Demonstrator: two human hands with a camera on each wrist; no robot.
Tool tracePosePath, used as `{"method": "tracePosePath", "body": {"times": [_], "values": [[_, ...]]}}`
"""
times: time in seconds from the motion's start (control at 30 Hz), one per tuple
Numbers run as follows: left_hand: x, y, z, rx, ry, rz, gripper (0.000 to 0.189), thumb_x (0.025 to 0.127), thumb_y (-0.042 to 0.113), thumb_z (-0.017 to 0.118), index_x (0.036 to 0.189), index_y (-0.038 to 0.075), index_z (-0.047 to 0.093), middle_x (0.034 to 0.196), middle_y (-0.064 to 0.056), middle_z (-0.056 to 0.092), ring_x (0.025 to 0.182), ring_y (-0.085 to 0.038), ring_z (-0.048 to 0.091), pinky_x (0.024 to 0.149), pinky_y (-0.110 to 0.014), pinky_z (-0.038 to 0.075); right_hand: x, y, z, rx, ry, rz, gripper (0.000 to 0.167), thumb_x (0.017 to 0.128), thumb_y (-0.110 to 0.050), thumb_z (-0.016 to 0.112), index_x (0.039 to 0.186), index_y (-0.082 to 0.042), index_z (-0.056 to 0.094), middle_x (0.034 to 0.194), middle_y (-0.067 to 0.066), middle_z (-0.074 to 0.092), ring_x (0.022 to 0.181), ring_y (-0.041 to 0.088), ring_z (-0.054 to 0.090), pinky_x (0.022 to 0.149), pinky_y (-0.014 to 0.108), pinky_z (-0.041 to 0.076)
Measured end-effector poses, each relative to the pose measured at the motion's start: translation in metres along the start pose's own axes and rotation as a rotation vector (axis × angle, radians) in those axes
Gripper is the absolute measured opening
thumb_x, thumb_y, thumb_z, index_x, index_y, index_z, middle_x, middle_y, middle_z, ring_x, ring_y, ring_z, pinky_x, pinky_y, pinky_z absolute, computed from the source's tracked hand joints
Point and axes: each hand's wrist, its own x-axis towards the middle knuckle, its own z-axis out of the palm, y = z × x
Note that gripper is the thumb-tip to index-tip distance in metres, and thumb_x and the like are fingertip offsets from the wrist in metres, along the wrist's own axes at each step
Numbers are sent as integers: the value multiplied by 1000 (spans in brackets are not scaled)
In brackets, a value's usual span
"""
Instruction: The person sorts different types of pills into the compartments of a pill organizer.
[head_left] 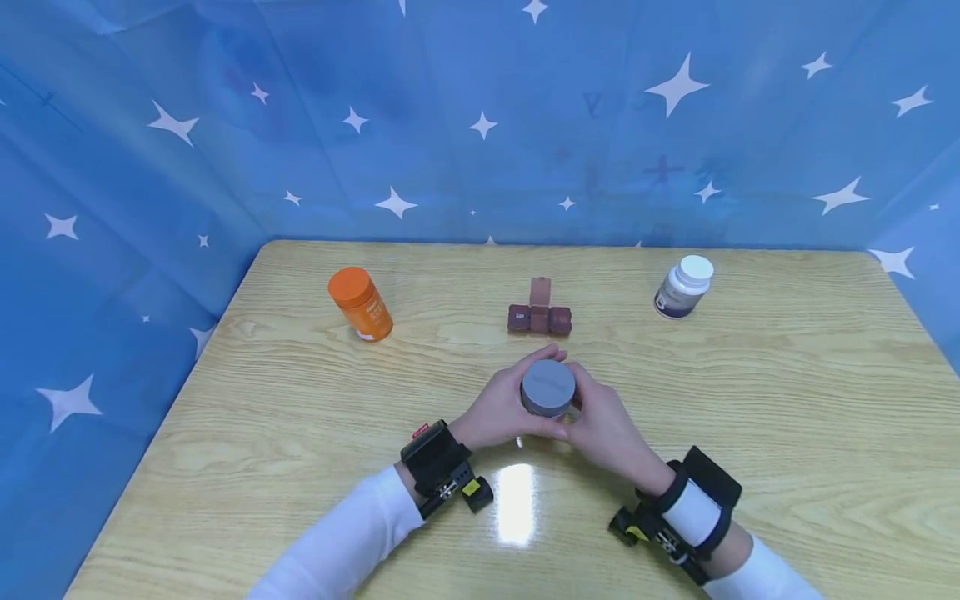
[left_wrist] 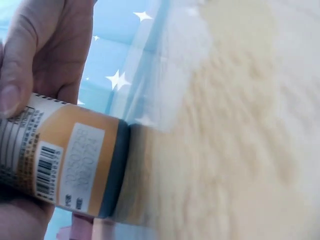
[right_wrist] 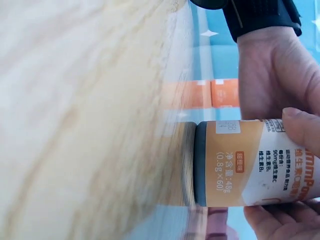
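Note:
A supplement bottle (head_left: 548, 388) with a grey cap stands upright near the middle of the wooden table. Its label (right_wrist: 240, 167) is orange and white with printed text, and a barcode (left_wrist: 46, 172) shows in the left wrist view. My left hand (head_left: 498, 410) grips it from the left, thumb in front and fingers reaching round the far side. From the right, my right hand (head_left: 606, 421) also holds the bottle, its thumb close to the left thumb. The bottle's dark base sits right at the tabletop in both wrist views.
Just beyond the hands lies a small brown compartment box (head_left: 539, 320) with its middle lid flipped up. An orange bottle (head_left: 362, 304) stands at the back left, a white-capped bottle (head_left: 684, 287) at the back right. A blue star-patterned cloth (head_left: 450, 158) hangs behind the table (head_left: 247, 467).

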Motion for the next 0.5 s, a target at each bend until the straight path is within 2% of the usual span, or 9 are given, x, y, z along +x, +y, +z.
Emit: {"method": "tracePosePath", "body": {"times": [0.03,0.1,0.2,0.37,0.43,0.5], "values": [[1,-1,1,-6,2,-9,90,67,14,82,143,10,33,143,-3,44,131,-16,41,109,-35,31,0,0,0,-2,-3,8,60,68,0,77,120,3,49,115,23,61,108,36,59,90,44,50],[1,-3,3,-9,10,-18,82,68,9,81,139,10,39,139,-4,48,128,-17,44,107,-34,33,0,1,1,-9,-11,26,61,69,-1,76,123,3,48,117,23,60,109,37,58,90,44,49],[1,-4,5,-3,32,-23,71,70,9,79,133,13,48,133,-4,54,123,-16,49,104,-32,36,-2,2,0,-2,-34,41,62,69,-2,76,124,4,47,119,24,59,111,37,57,92,44,48],[0,-6,8,35,64,9,65,71,12,79,130,11,51,126,-4,59,116,-16,54,100,-29,40,-11,-1,-13,-33,-94,72,71,73,-19,78,129,4,41,130,25,50,121,39,49,97,46,44],[0,-7,8,57,68,31,66,71,12,79,130,9,50,127,-7,58,117,-18,54,101,-30,40,-14,-7,-19,-52,-59,80,79,73,-25,78,133,4,37,135,24,45,124,39,45,99,47,42],[0,-8,7,86,75,53,64,71,12,78,129,7,50,127,-8,58,117,-20,54,101,-30,40,-16,-16,-20,-56,14,68,82,72,-27,78,135,4,35,136,24,44,125,38,44,100,47,41]]}}
